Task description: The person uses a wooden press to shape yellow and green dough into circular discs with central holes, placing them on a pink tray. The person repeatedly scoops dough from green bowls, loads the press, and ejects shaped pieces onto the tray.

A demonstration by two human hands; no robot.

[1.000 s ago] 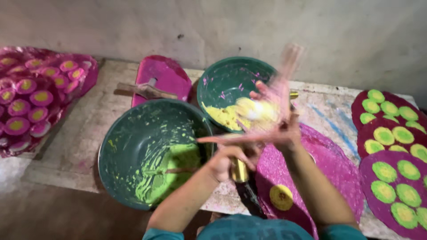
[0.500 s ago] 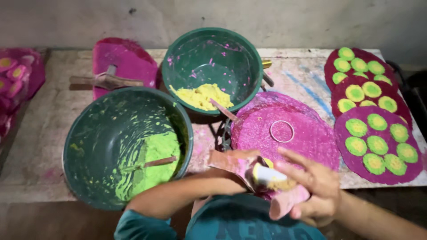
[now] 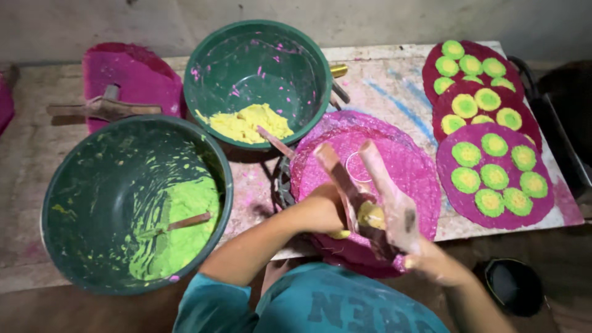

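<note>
Left hand [image 3: 324,213]: closed around a small yellow lump [image 3: 370,216], pressed against the right palm; a dark flat stick [image 3: 345,185] rises from the grip toward 11 o'clock. Right hand [image 3: 401,228]: open, fingers [image 3: 376,163] stretched toward 12 o'clock, palm stained pink, touching the lump and the left hand; whether it grips anything cannot be told. Both hands held together above the near edge of a large pink disc [image 3: 394,166], which lies on the worktop [image 3: 394,92] and bears a faint ring mark at its middle. At 9 o'clock from the hands: a dark green bowl [image 3: 80,203] holding bright green paste [image 3: 179,234] with a stick [image 3: 188,221] lying in it. At 11 o'clock: a second green bowl [image 3: 259,61], pink-spattered inside, holding yellow paste [image 3: 246,123] with a stick [image 3: 274,142] leaning out over its rim. At 10 o'clock, far left: a pink mound [image 3: 132,77] with a wooden tool [image 3: 98,110] across it. At 2 o'clock: three overlapping pink discs [image 3: 493,166], each set with round green-and-yellow pieces [image 3: 490,202]. At 4 o'clock, below the worktop: a dark round container [image 3: 512,287].
</note>
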